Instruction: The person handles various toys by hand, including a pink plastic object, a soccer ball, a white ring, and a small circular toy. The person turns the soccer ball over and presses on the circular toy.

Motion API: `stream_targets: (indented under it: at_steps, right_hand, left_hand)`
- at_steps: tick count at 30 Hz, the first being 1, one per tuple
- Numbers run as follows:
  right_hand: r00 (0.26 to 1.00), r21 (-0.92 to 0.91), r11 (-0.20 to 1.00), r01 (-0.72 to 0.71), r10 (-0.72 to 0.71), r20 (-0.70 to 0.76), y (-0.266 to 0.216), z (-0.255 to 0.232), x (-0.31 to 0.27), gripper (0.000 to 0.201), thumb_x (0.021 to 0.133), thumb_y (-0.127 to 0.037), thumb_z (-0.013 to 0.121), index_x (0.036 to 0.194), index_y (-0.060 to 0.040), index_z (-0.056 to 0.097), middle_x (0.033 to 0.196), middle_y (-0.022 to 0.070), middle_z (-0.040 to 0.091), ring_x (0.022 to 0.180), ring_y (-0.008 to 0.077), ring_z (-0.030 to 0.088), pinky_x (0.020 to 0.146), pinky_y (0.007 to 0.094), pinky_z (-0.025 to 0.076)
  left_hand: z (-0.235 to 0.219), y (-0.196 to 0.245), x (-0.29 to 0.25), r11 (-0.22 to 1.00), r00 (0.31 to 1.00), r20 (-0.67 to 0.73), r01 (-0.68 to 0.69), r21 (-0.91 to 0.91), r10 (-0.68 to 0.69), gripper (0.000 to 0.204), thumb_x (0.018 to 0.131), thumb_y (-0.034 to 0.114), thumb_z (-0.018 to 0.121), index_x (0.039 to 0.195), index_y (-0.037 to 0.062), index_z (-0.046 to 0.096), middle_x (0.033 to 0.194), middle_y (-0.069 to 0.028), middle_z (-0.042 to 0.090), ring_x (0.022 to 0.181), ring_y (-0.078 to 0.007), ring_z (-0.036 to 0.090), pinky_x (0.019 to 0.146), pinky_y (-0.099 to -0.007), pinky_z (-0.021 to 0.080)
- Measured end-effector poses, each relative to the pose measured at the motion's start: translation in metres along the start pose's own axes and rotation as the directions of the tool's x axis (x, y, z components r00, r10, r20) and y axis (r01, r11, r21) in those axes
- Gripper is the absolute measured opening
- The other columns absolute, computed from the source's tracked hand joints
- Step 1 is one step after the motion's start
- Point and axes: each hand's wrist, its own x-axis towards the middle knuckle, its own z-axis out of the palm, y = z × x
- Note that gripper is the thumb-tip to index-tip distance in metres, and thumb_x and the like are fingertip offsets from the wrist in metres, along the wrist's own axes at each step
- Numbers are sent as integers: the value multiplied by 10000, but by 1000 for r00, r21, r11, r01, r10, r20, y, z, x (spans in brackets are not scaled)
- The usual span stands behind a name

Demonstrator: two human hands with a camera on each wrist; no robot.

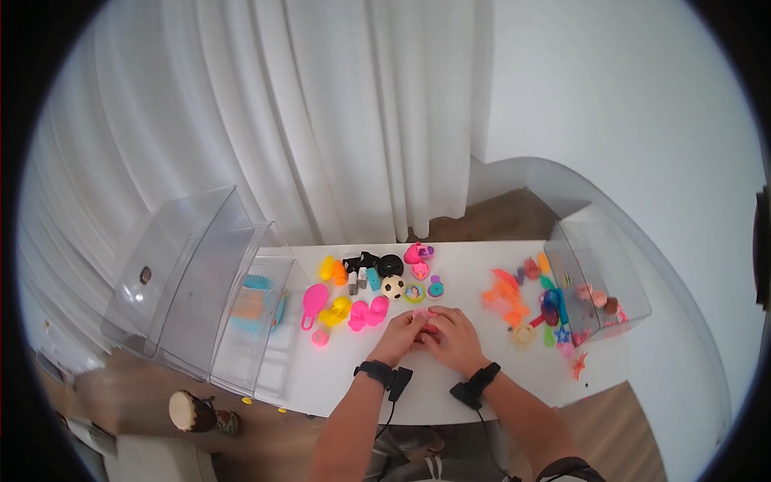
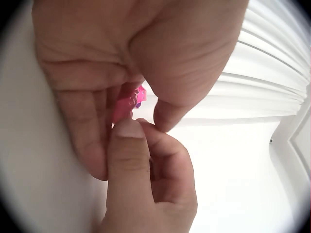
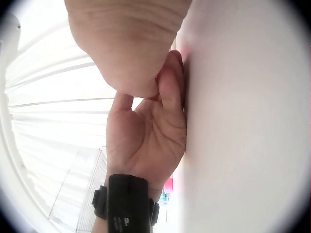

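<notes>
**Two-handed pinch at a long white table** (image 1: 438, 394)

Clock directions are read from the paired hands in the head view, 12 pointing to the top. The left hand (image 1: 395, 337) and right hand (image 1: 458, 341) meet, fingers bent inward, both pinching a small, glossy pink piece (image 2: 122, 110). The piece lies between the fingertips at the dial's centre, mostly covered; its full shape cannot be told. At 11 o'clock, near: a black-and-white toy soccer ball (image 1: 393, 287). At 12, just beyond the fingers: a round, green-rimmed toy (image 1: 415, 293). At 9, farther off: a flat, bright pink paddle-shaped toy (image 1: 315, 304). Between 2 and 3: a soft-looking orange toy (image 1: 504, 297), then, well apart, a clear, box-shaped plastic bin (image 1: 626, 293). At 8, on the floor: a brown drum with a pale round head (image 1: 183, 410).
</notes>
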Motion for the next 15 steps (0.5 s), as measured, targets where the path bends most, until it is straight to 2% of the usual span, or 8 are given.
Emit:
stream_targets:
  at_steps: [2, 3, 8, 11, 15]
  right_hand:
    - [994, 79, 992, -100, 96, 47, 0, 0, 1, 424, 820, -125, 797, 1200, -67, 618, 1321, 141, 670, 1181, 382, 632, 1008, 475, 539]
    - [995, 79, 994, -81, 76, 68, 2, 2, 1, 424, 820, -125, 797, 1200, -67, 618, 1321, 141, 670, 1181, 382, 632, 1008, 475, 539]
    - [999, 131, 991, -24, 28, -30, 8, 6, 8, 469, 821, -116, 785, 1232, -49, 572, 1300, 192, 660, 1183, 413, 631, 1016, 500, 524]
    - [999, 219, 975, -30, 34, -15, 15, 11, 8, 419, 853, -115, 777, 1212, -48, 571, 1274, 183, 673, 1153, 413, 646, 1003, 497, 529]
    - [995, 256, 962, -99, 88, 54, 23, 13, 5, 367, 869, -104, 794, 1168, -56, 587, 1253, 174, 694, 1152, 387, 672, 990, 471, 544]
  left_hand:
    - [-2, -2, 5, 999, 999, -36, 11, -32, -12, 363, 1120, 308, 539, 1325, 22, 627, 1108, -90, 734, 956, -199, 749, 832, -356, 645]
    - [-4, -6, 9, 1000, 999, -52, 13, -5, -13, 355, 1110, 288, 531, 1318, 17, 625, 1095, -88, 728, 936, -197, 745, 818, -359, 648]
    - [-7, -9, 8, 1000, 997, -78, -3, 26, 5, 350, 1073, 243, 505, 1298, 1, 620, 1072, -94, 708, 882, -198, 731, 780, -371, 659]
    - [-6, -6, 5, 999, 995, -102, -11, -51, 6, 368, 1075, 275, 506, 1295, 0, 613, 1086, -114, 701, 888, -214, 737, 771, -382, 667]
    - [-9, 1, 6, 994, 999, -12, 48, -101, -50, 403, 1085, 335, 523, 1305, 7, 601, 1083, -122, 699, 876, -236, 749, 764, -390, 673]
